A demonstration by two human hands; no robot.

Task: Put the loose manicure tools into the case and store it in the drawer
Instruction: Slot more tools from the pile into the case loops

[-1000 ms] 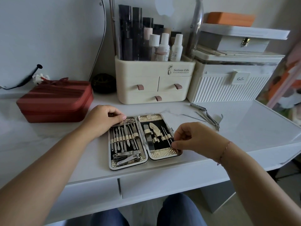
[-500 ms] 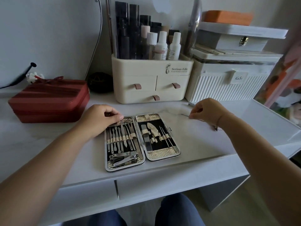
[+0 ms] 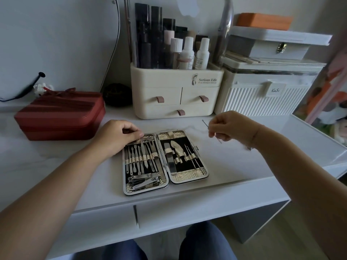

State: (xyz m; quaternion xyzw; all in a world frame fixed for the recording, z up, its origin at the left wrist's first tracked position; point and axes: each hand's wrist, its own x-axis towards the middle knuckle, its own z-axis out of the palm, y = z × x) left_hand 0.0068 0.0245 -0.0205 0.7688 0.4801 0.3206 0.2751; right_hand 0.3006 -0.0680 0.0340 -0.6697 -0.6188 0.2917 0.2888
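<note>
The manicure case (image 3: pixel 170 182) lies open flat on the white desk, both halves lined with several metal tools under woven straps. My left hand (image 3: pixel 117 136) rests on the top edge of the case's left half, fingers curled and pinching it there. My right hand (image 3: pixel 230 127) is raised just right of the case and pinches a thin metal pick (image 3: pixel 206 124), whose ends stick out above and below my fingers. Part of another loose tool (image 3: pixel 248 148) shows under my right wrist.
A red zip case (image 3: pixel 60 117) sits at the left. Behind stand a cream cosmetics organizer (image 3: pixel 176 94) with small drawers and a white ribbed box (image 3: pixel 262 98). The desk's front drawers (image 3: pixel 187 218) are closed; my knees are below the edge.
My right hand went from the case's right half out to the loose tools on the desk, picked up a thin pick and lifted it. My left hand stayed on the case.
</note>
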